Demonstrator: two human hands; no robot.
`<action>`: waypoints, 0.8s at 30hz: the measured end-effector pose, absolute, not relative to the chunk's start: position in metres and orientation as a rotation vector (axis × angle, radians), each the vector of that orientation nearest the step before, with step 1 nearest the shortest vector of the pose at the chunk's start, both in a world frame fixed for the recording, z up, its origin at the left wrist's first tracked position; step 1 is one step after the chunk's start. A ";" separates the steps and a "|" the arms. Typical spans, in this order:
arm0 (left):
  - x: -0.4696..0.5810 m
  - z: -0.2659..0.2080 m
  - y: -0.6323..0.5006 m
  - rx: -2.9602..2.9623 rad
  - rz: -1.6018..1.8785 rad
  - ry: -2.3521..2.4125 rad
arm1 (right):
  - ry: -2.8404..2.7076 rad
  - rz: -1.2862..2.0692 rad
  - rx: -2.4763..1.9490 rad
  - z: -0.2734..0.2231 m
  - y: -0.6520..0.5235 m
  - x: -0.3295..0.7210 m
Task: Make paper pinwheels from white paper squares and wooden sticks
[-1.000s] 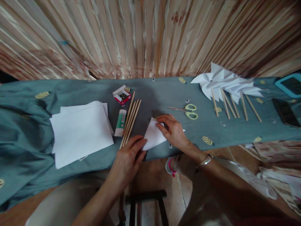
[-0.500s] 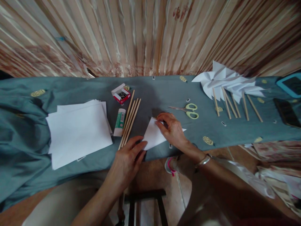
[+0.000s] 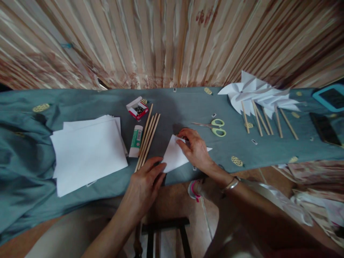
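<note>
A folded piece of white paper (image 3: 173, 156) lies near the front edge of the cloth-covered table, one pointed tip showing beyond my right wrist. My left hand (image 3: 146, 181) pinches its lower left corner between thumb and fingers. With thumb and bent fingers, my right hand (image 3: 195, 145) grips the upper edge of the same paper, covering part of it. Left of the paper lie several thin wooden sticks (image 3: 147, 141), and beside them a green and white glue stick (image 3: 135, 141). Scissors (image 3: 215, 127) with light green handles rest behind my right hand.
A stack of white sheets (image 3: 90, 156) is at the left. A small open red and white box (image 3: 137, 108) holds tiny dark pieces. Several paper pinwheels (image 3: 258, 94) on sticks lie at the back right, near a dark phone (image 3: 325, 129) and a blue-framed device (image 3: 331, 97). A curtain (image 3: 161, 43) hangs behind.
Both hands keep their hold on the folded paper, almost unmoved. The whole view has shifted very slightly.
</note>
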State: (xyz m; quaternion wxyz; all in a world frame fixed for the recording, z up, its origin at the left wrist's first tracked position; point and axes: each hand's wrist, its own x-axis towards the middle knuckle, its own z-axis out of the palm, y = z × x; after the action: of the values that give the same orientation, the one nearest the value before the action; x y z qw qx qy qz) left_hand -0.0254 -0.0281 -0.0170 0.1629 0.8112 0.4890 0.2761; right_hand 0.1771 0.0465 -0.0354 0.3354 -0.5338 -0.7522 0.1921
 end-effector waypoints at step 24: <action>-0.030 -0.017 -0.028 2.186 0.768 1.421 | -1.904 0.558 -1.436 -0.036 0.047 0.176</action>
State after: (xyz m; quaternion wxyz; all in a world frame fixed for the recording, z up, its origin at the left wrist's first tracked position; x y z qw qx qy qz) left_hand -0.0297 -0.0277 -0.0167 0.2103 0.7862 0.5112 0.2763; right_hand 0.1765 0.0474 -0.0360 0.3393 -0.5514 -0.7314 0.2142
